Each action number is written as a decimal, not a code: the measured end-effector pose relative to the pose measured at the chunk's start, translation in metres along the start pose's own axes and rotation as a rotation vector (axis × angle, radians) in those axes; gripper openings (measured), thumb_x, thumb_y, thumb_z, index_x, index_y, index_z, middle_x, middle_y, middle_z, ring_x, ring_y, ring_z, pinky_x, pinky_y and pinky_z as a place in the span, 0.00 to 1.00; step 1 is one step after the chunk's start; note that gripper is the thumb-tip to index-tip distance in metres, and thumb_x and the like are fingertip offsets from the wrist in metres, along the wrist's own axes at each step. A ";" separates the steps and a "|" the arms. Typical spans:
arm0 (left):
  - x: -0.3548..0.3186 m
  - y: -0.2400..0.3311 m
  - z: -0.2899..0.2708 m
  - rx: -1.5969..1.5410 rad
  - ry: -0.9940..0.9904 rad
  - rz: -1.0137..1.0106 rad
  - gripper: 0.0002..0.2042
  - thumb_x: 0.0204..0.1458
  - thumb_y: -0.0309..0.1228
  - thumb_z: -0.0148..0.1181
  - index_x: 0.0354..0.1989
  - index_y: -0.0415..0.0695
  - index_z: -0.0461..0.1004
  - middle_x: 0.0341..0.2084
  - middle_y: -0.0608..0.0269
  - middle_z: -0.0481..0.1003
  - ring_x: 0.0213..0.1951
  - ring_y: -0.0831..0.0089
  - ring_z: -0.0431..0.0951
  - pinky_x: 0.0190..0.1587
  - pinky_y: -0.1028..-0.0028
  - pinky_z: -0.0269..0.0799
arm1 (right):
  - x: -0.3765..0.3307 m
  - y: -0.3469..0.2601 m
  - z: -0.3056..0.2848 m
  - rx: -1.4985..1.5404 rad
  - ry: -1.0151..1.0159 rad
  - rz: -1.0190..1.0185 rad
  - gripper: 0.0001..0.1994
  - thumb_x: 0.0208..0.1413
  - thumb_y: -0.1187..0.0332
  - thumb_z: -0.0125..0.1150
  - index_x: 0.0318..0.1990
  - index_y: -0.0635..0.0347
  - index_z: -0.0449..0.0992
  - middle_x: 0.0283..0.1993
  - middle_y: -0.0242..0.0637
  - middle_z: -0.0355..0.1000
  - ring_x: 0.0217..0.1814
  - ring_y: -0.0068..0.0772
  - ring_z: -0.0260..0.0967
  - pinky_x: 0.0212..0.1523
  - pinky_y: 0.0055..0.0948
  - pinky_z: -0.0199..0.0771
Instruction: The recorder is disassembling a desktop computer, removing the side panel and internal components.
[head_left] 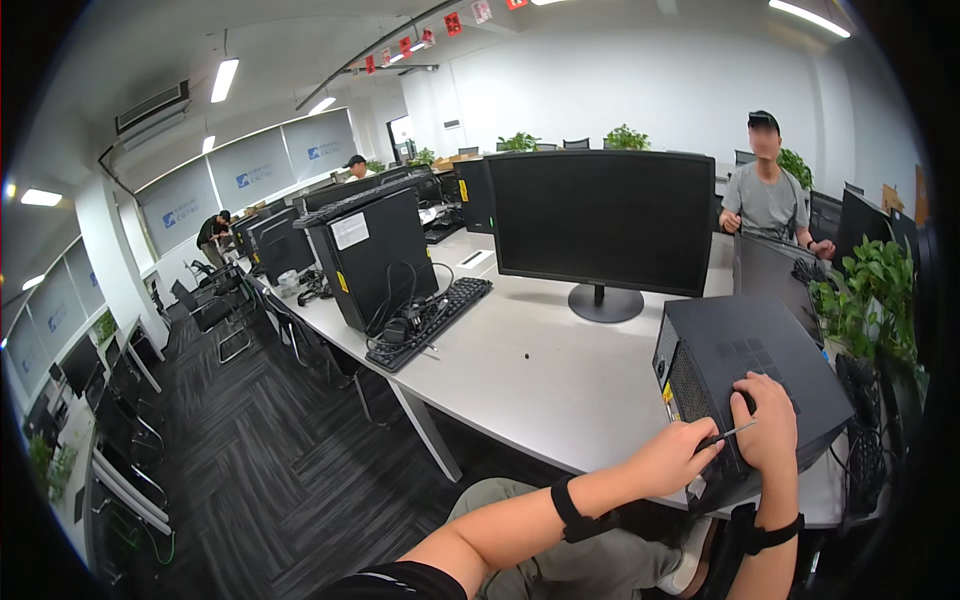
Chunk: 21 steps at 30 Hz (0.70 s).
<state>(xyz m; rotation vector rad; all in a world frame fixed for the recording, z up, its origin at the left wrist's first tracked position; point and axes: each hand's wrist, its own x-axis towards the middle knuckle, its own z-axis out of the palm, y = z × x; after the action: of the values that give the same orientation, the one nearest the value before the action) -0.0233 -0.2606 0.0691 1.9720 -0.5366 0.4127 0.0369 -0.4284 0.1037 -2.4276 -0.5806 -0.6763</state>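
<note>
A black computer tower lies on its side at the desk's near right corner, its perforated back panel facing left. My left hand is closed round the dark handle of a screwdriver, held beside the tower's near edge. The metal shaft points right, across the wrist side of my right hand. That hand rests on the tower's upper face, fingers stretched forward and thumb apart. Something dark shows between thumb and forefinger; I cannot tell whether it is an object or the case.
Behind the tower stands a black monitor. A small black piece lies on the white desk. Further left are an upright tower and a keyboard heaped with cables. Plants and cables line the right. Another person stands across the desk.
</note>
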 end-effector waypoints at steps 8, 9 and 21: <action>-0.004 -0.003 0.006 0.069 0.015 0.120 0.11 0.56 0.28 0.61 0.44 0.43 0.66 0.20 0.53 0.73 0.23 0.52 0.75 0.27 0.62 0.67 | 0.004 -0.002 0.000 0.019 -0.007 -0.011 0.13 0.54 0.64 0.59 0.42 0.60 0.81 0.55 0.47 0.75 0.62 0.54 0.67 0.64 0.44 0.64; -0.003 -0.005 0.008 0.068 0.012 0.120 0.11 0.56 0.28 0.61 0.44 0.43 0.66 0.20 0.53 0.73 0.23 0.52 0.75 0.27 0.62 0.67 | 0.004 -0.003 -0.001 0.008 -0.011 0.005 0.13 0.54 0.64 0.59 0.42 0.60 0.81 0.55 0.47 0.75 0.63 0.53 0.67 0.64 0.44 0.64; -0.001 0.000 -0.021 -0.287 -0.121 -0.345 0.17 0.63 0.41 0.53 0.35 0.38 0.78 0.18 0.73 0.68 0.23 0.84 0.67 0.25 0.76 0.63 | 0.003 -0.004 -0.002 0.047 -0.008 0.002 0.13 0.54 0.65 0.60 0.43 0.61 0.81 0.54 0.48 0.75 0.63 0.53 0.67 0.64 0.44 0.64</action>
<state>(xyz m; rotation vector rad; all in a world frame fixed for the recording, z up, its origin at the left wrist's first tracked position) -0.0251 -0.2418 0.0776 1.7719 -0.3013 -0.0007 0.0360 -0.4261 0.1084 -2.3884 -0.5909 -0.6456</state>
